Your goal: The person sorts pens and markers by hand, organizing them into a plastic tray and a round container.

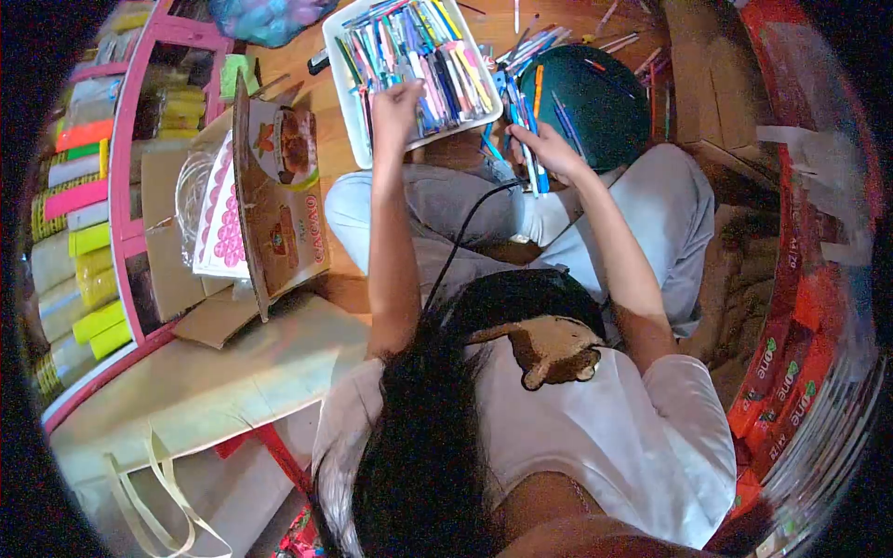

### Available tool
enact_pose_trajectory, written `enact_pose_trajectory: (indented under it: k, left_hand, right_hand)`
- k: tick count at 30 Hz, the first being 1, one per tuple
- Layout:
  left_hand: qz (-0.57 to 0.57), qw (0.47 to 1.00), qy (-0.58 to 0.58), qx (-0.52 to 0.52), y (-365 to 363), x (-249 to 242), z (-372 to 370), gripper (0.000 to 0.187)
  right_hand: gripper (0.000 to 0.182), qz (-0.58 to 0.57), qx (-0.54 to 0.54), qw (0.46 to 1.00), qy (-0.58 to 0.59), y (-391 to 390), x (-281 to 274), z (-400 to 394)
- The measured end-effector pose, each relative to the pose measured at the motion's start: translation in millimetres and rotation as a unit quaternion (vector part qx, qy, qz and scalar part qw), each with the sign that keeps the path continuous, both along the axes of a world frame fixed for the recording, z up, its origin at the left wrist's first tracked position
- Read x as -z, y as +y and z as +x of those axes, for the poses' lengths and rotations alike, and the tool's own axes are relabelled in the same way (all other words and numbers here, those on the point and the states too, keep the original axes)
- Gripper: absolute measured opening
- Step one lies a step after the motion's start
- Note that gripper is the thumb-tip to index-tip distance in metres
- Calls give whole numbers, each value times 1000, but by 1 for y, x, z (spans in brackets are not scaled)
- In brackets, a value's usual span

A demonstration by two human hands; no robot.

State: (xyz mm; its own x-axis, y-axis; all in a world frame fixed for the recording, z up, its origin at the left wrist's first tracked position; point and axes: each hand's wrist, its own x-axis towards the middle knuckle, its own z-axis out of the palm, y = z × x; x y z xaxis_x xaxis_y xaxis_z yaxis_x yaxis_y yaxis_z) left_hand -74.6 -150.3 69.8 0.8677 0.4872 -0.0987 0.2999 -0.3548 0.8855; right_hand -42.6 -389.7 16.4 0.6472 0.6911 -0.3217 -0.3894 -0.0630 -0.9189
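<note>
A white tray (361, 147) full of pens and markers in many colours lies on the wooden floor at the top middle. My left hand (398, 104) is over its near left part, fingers bent together at the pens; what they pinch, if anything, is too small to tell. My right hand (551, 149) grips several blue and white pens (532, 153), held upright just beyond the tray's right corner. Beside that hand is a dark green round container (595, 107), with a few pens lying in it.
More loose pens (544, 42) lie on the floor behind the green container. An open cardboard box (284, 223) stands at the left, before a pink shelf (126, 167) of packets. Red packages (781, 372) are stacked at the right. A black cord (465, 223) crosses my lap.
</note>
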Motion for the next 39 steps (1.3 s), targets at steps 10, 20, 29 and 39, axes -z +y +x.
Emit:
enact_pose_trajectory:
  k: [10, 20, 29, 39]
  left_hand:
    - [206, 978, 39, 3, 6, 49, 40, 29]
    - [-102, 984, -10, 147, -39, 45, 36, 27]
    - [-199, 972, 28, 126, -49, 12, 37, 28]
    - [271, 934, -229, -37, 33, -4, 17, 18]
  right_hand:
    - [22, 20, 75, 997, 19, 5, -1, 8]
    - [25, 23, 18, 999, 17, 7, 1, 6]
    - [25, -34, -62, 997, 3, 6, -7, 2]
    - [39, -71, -88, 993, -26, 8, 5, 5]
